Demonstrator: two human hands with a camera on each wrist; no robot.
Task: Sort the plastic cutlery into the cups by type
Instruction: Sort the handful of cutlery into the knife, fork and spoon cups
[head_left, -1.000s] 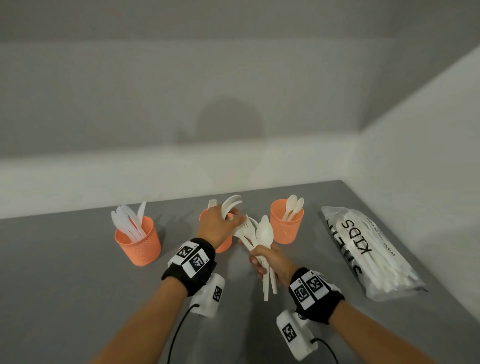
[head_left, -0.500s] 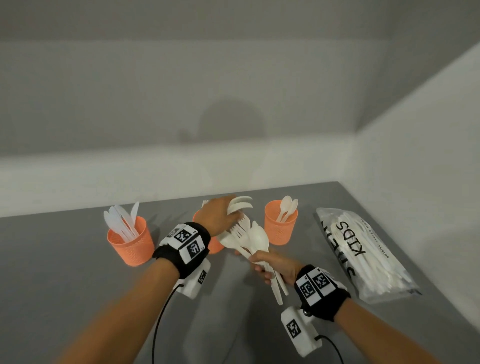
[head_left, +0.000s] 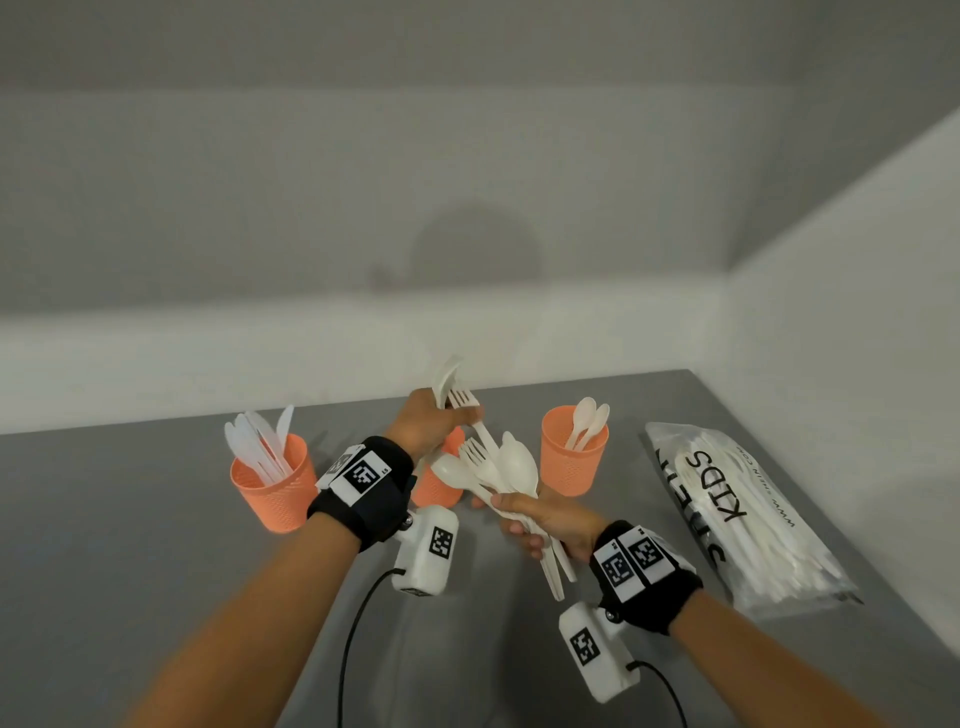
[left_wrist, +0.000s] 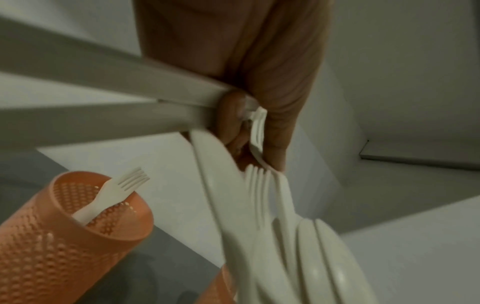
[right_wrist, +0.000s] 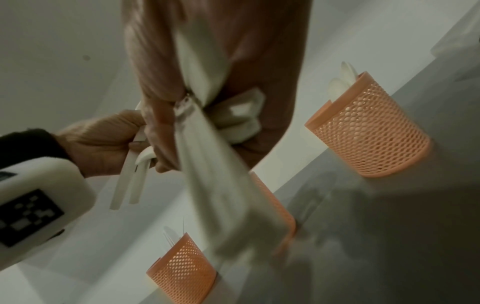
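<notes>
My right hand (head_left: 540, 519) grips a fanned bunch of white plastic forks and spoons (head_left: 498, 467) by their handles above the grey table (head_left: 130, 519). My left hand (head_left: 436, 421) holds a couple of white forks (head_left: 457, 389) above the middle orange cup (head_left: 439, 488), and pinches another fork's neck (head_left: 480, 426) that still reaches into the bunch. That middle cup (left_wrist: 70, 236) holds one fork (left_wrist: 114, 193). The left orange cup (head_left: 275, 483) holds knives (head_left: 254, 447). Two spoons (head_left: 587, 423) stand in the right orange cup (head_left: 571, 457).
A clear plastic bag (head_left: 743, 519) printed KIDS, full of white cutlery, lies at the table's right side near the white wall (head_left: 857, 312). A cable (head_left: 358, 623) hangs from my left wrist camera, another from the right.
My left hand has risen from the bunch, drawing a fork up with it. The right hand stayed nearly in place with the bunch.
</notes>
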